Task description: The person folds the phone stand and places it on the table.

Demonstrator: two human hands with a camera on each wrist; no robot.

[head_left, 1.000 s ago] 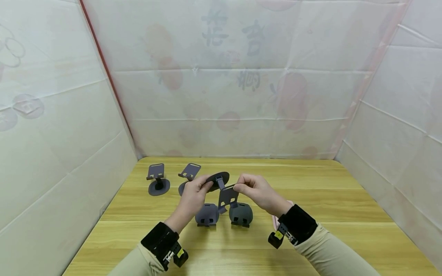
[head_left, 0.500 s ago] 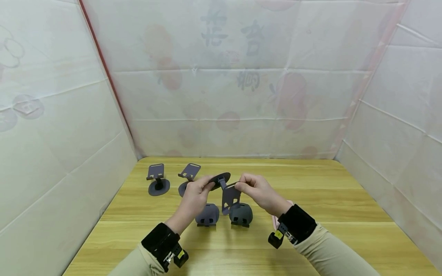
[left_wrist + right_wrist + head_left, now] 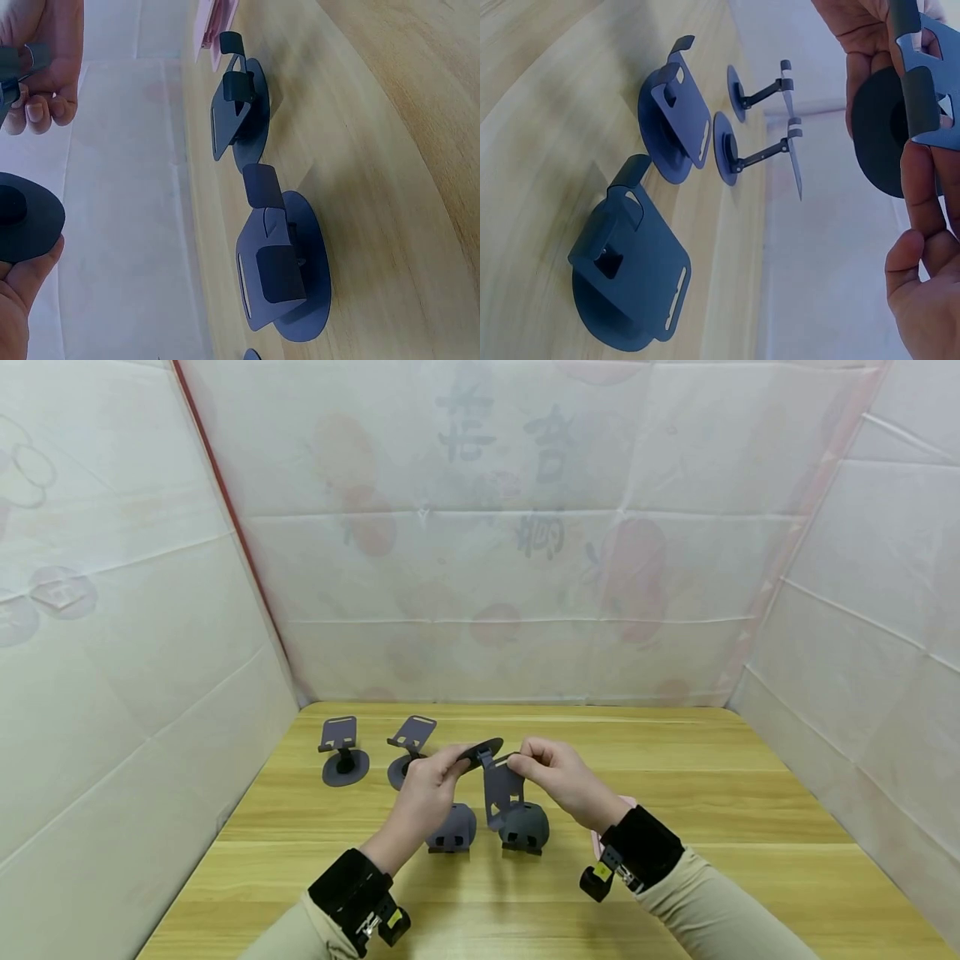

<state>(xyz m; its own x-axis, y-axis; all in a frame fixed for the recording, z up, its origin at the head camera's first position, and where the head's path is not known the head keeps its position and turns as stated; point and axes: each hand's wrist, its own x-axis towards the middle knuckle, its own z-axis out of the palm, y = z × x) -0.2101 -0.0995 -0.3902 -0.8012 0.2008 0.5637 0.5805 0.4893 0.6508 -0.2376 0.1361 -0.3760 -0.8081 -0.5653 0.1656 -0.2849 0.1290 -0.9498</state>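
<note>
A dark grey phone stand [image 3: 504, 783] hangs above the table between my two hands. My left hand [image 3: 424, 792] grips its round base [image 3: 34, 225] between thumb and fingers. At the plate's upper corner, my right hand [image 3: 564, 782] pinches the edge with thumb and fingertips. The slotted plate slopes down from the base, its two hooked lips [image 3: 921, 97] large in the right wrist view. Below stand two folded phone stands, a purple-grey one [image 3: 274, 262] and a dark green-grey one [image 3: 641, 255]. Part of the held base is covered by my left fingers.
Two unfolded phone stands rest at the back left, one upright [image 3: 340, 732] and one partly behind my left hand [image 3: 414, 732]. A pink object [image 3: 215, 24] lies near my right wrist. Cloth walls [image 3: 480, 568] enclose the wooden table [image 3: 675, 893].
The held stand's plate has swung slightly to the right and now hangs in front of the green-grey stand. My left hand has shifted a little right; my right hand stays nearly still.
</note>
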